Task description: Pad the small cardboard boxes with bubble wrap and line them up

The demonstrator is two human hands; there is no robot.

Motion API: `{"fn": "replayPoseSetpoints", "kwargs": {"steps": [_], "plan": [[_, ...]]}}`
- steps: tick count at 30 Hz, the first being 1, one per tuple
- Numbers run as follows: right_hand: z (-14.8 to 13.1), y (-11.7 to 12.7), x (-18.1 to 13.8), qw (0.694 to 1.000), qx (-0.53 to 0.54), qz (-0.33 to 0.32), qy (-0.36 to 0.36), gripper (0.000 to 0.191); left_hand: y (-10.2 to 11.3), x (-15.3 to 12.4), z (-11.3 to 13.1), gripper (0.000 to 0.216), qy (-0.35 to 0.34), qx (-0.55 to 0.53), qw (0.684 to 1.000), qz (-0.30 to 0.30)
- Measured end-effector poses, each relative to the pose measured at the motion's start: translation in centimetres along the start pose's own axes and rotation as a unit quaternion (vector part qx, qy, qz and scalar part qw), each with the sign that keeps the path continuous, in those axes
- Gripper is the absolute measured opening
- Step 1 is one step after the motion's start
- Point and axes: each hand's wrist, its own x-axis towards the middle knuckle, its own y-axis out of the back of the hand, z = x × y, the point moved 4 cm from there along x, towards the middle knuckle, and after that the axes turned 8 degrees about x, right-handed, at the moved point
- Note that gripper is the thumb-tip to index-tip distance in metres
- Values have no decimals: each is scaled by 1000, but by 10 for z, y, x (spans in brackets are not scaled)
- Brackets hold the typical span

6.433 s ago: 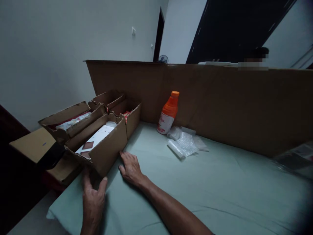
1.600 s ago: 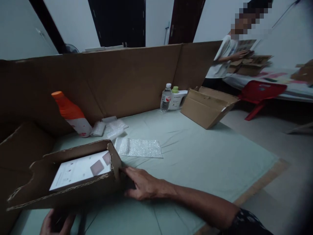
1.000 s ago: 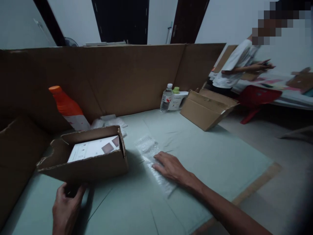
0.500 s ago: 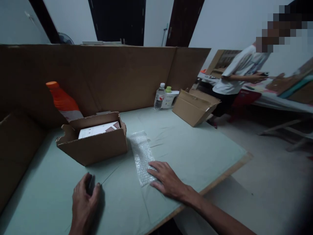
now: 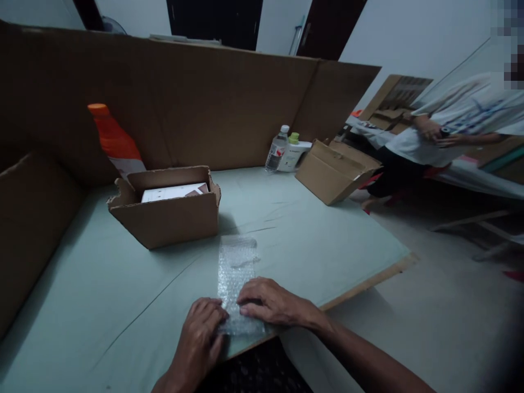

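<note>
Bubble wrap (image 5: 235, 270), a clear, dimpled plastic rectangle, is laid flat near the edge of the table (image 5: 368, 284), beneath the fingertips of both hands. Its left margin is touched by the left hand (image 5: 200, 330), palm down, fingers bent and close together; its right side is touched by the right hand (image 5: 272, 303), fingers curled, thumb near the index finger. Whether it is pinched cannot be told. Faintly creased, pale green cloth (image 5: 118, 295) is spread below. Beyond the left hand, a white carton (image 5: 167, 193) is held in a rough-rimmed cardboard box (image 5: 180, 224), by which an orange bottle (image 5: 118, 139) is partly hidden. Beyond the right hand, a brown box (image 5: 327, 174), a clear water bottle (image 5: 277, 152) and a white, green-capped jug (image 5: 291, 158) are backed by a cardboard panel (image 5: 229, 103).
</note>
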Motion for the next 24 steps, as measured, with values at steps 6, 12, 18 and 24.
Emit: {"fn": "replayPoseSetpoints", "kwargs": {"steps": [6, 12, 18, 24], "plan": [[36, 57, 51, 982, -85, 169, -8, 37, 9, 2, 1, 13, 43, -56, 997, -24], [36, 72, 42, 934, -99, 337, 64, 43, 22, -7, -5, 12, 135, -123, 974, -133], [21, 18, 1, 953, -48, 287, 82, 23, 28, 1, -12, 17, 217, -138, 941, -222], [-5, 8, -20, 944, 60, 321, 51, 28, 11, 24, -29, 51, 279, -25, 933, -224]]}}
